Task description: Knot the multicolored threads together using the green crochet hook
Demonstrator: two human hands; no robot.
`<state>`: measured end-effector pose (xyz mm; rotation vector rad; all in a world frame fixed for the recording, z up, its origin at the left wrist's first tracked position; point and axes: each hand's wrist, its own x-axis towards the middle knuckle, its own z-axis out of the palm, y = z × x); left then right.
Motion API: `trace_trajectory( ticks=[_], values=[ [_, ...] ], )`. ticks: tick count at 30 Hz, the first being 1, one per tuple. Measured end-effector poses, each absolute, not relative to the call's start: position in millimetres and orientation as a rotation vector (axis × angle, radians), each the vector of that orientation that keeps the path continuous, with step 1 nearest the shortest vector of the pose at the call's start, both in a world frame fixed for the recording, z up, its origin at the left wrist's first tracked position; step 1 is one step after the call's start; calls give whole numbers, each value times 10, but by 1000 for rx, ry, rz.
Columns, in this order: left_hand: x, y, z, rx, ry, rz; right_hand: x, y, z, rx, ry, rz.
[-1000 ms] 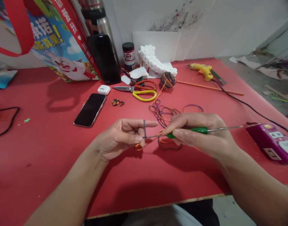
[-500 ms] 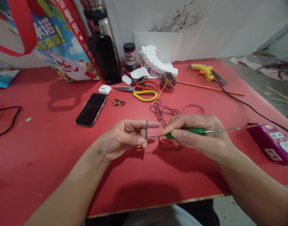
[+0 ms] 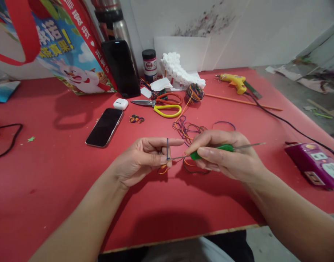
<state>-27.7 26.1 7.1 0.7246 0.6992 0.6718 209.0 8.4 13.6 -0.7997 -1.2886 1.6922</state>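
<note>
Foremost, on a red counter [image 3: 60,189], two bare hands at work, the cord and the hook tool between them. Left grip [image 3: 145,158]: thumb and fingers pinching a dark blue cord [image 3: 167,147], which stands taut up to the extended forefinger and passes around it; a small orange cord piece [image 3: 163,169] hangs just below the fingertips. Right grip [image 3: 227,154]: thumb and forefinger closed on the green handle of a hook tool [image 3: 226,147], held nearly level, one metal shaft pointing left to the cord at the left thumb, the other pointing right. Whether the tip passes through the cord is too small to tell.

To the right, one purple socket box [image 3: 314,163]. Beyond the hands, one loose tangle of multicoloured cord [image 3: 187,129]. Left of that, one phone [image 3: 104,127], lying flat; one small knotted piece [image 3: 136,119]; one white case [image 3: 120,104]; scissors [image 3: 168,111], yellow and orange handles, blades apart from the case.

Farther back: one cord ball [image 3: 194,93], one orange stick [image 3: 243,102], one yellow glue gun [image 3: 236,82], one white bumpy ornament [image 3: 180,69], one dark-lidded jar [image 3: 149,65], one upright phone [image 3: 120,67], one printed bag [image 3: 79,69].
</note>
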Motion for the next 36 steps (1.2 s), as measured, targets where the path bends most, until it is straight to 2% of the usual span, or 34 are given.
trace_trajectory(
  ticks=[5, 11, 17, 25, 36],
  values=[
    [-146, 193, 82, 655, 707, 816, 1908, 33, -33, -671, -1125, 1681],
    [-81, 125, 106, 729, 806, 968, 1810, -41, -111, -716, -1054, 1577],
    [-76, 129, 96, 740, 905, 992, 1815, -37, -115, -716, -1078, 1613],
    [-97, 125, 146, 726, 732, 974, 1847, -41, -5, -880, -1173, 1459],
    [-110, 146, 146, 659, 699, 975, 1880, 9, -10, -803, -1116, 1555]
  ],
)
